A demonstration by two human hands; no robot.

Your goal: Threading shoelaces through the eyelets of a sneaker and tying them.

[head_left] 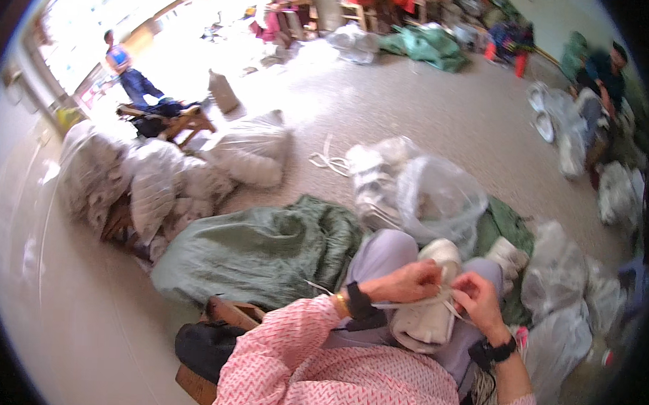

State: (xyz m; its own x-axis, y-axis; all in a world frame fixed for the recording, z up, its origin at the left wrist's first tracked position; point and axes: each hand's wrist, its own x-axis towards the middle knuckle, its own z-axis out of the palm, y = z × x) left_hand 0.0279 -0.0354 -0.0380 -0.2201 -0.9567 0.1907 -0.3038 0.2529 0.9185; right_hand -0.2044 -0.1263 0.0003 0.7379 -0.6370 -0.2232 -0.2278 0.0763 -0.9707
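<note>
A pale canvas shoe (419, 327) lies across my lap, its toe pointing away from me and its open heel end toward me. My left hand (410, 280) is closed in a pinch on a white shoelace (392, 305) over the front of the shoe; part of the lace trails left past my wrist. From the right, my right hand (478, 299) pinches the lace too, close to the left fingertips. Both hands meet above the eyelets, and the fingers partly hide the lacing there.
A clear plastic bag of white shoes (444, 197) stands before my knees, with loose white laces (330, 161) beyond it. Green sacking (264, 247) covers the floor at left. Filled bags (155, 184) line the left; more plastic bags (556, 278) lie right. Two people sit farther off.
</note>
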